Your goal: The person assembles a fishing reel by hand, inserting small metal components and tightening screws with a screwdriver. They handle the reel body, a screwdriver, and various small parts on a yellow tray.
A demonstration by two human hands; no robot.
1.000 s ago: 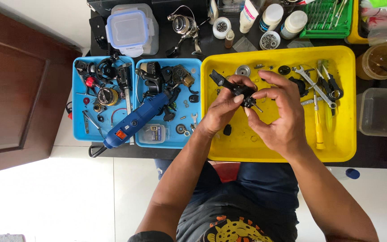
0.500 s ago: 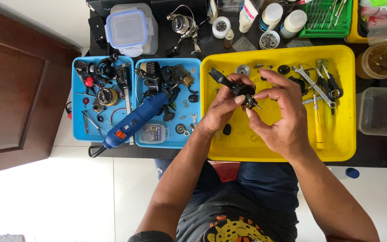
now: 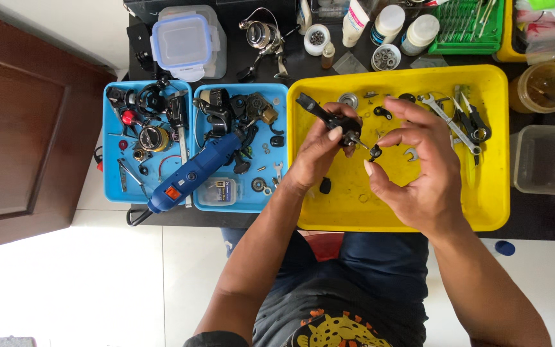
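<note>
Landmark: yellow tray (image 3: 493, 212), resting on the dark surface (image 3: 541, 218); all places below are given relative to it.
Left hand (image 3: 319, 151): above the tray's left half, closed around the black reel part (image 3: 329, 119); thumb on top of the part.
Black reel part: held over the tray's upper left area, its long black arm pointing toward the tray's upper left corner; a thin shaft projects from it toward the right hand.
Right hand (image 3: 419, 170): above the tray's centre, just right of the left hand; thumb and forefinger pinched on a small black piece (image 3: 375, 152); remaining fingers spread and raised.
Small black piece: between the two hands, at the tip of the shaft; whether it touches the shaft cannot be told.
Inside tray, right side: wrenches (image 3: 448, 119) and pliers (image 3: 476, 125), lying near the right wall, well apart from the hands.
Inside tray, below left hand: small black item (image 3: 324, 186) on the tray floor.
Left of tray: blue tray (image 3: 264, 199), just beside it, holding dark reel parts and a blue rotary tool (image 3: 194, 173) laid diagonally.
Above tray: spinning reel (image 3: 261, 35) and white bottles (image 3: 387, 26) on the surface.
Right of tray: clear plastic box (image 3: 543, 159), just beside it.
</note>
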